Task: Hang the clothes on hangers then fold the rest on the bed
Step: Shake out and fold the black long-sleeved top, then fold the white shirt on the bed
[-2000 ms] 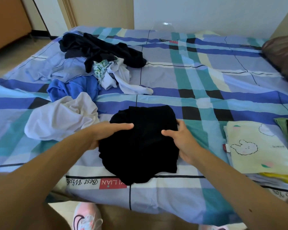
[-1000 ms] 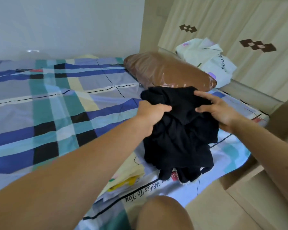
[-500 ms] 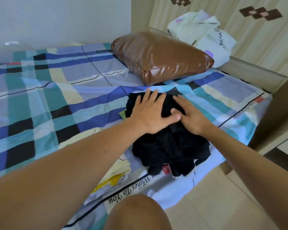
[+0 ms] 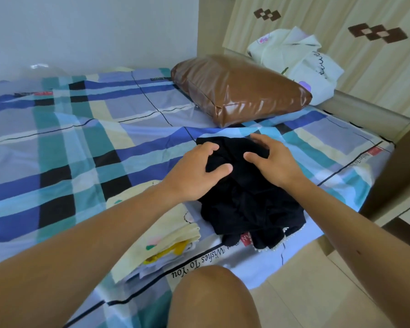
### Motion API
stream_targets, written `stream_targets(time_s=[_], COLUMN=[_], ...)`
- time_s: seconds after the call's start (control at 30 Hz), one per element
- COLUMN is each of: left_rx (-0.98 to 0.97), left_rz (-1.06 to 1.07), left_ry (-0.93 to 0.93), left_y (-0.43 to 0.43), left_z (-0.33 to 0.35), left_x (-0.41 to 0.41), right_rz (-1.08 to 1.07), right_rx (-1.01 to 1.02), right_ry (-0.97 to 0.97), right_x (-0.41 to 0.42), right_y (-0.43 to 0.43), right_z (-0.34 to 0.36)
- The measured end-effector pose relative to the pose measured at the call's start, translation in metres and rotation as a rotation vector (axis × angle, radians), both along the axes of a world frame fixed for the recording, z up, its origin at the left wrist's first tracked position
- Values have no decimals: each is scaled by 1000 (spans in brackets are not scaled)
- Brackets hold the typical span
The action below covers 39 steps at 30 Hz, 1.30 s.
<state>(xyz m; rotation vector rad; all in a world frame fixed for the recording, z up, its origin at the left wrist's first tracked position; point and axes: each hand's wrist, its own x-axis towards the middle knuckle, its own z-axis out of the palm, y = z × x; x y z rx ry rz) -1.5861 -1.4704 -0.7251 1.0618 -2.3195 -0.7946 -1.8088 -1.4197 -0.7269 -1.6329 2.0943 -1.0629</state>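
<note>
Checked bed, near its front right corner: black clothes. Left hand rests on them, fingers bent; gripping or not, I cannot tell. Right hand is half open, fingertips touching them.

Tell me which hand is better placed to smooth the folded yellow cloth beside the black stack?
Left. The left hand lies on the left side of the black stack, and the yellow cloth is right beside its wrist. The right hand would have to cross the stack.
</note>
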Motion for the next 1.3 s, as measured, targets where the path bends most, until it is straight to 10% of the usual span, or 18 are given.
stream_targets(time_s=[0.53,0.9,1.1,1.3], left_rx=[-129,21,135,165], left_rz=[402,706,1023,1011], left_ry=[145,-270,-899,-714], left_y=[88,125,119,98], left_z=[39,-26,-38,-33], left_x=[346,530,588,607], right_rz=[600,880,895,922], right_rx=[-94,149,193,257], right_ry=[-449,-403,-382,-344], right_x=[335,475,488,493], right_y=[-22,-15,-22,-27], right_z=[76,27,9,-4])
